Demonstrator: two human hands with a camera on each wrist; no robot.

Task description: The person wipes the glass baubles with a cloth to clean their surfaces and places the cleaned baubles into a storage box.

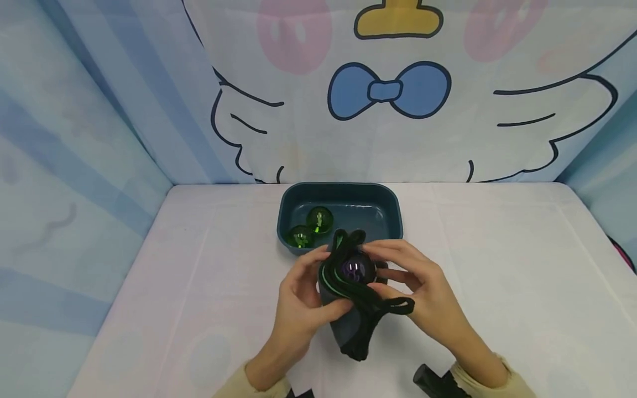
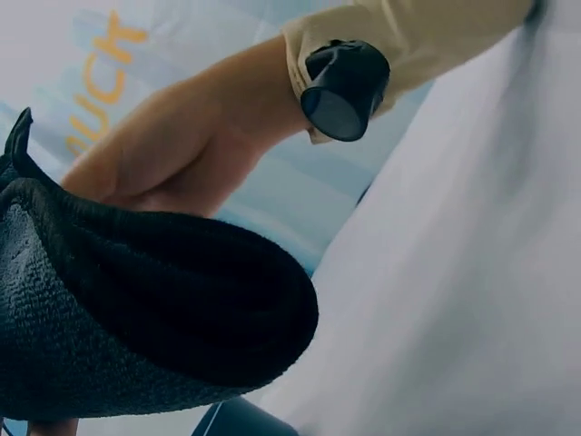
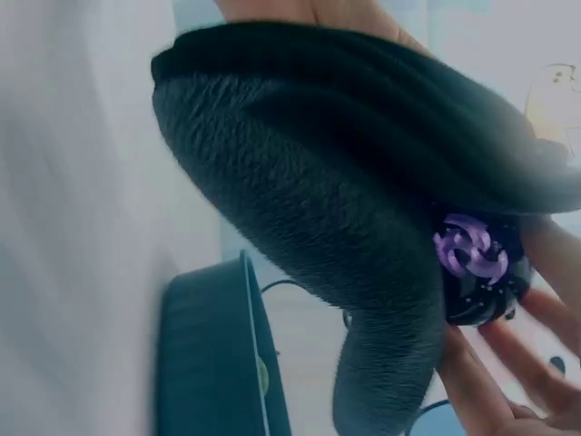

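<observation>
Fingers of both hands curl around a dark fabric pouch (image 1: 348,315) held just above a white table (image 1: 497,287). At the pouch's mouth sits a dark ball with a purple swirl (image 1: 354,270), half wrapped in cloth. Fingertips of the left hand (image 1: 301,298) pinch the pouch's green-edged rim, while the right hand (image 1: 423,293) cups the ball and cloth from the other side. A black drawstring loop (image 1: 398,305) trails over the right fingers. Just behind the hands, a dark teal tray (image 1: 383,204) holds two green balls (image 1: 311,228) in its left half. Behind the table hangs a cartoon-print curtain (image 1: 388,88).
</observation>
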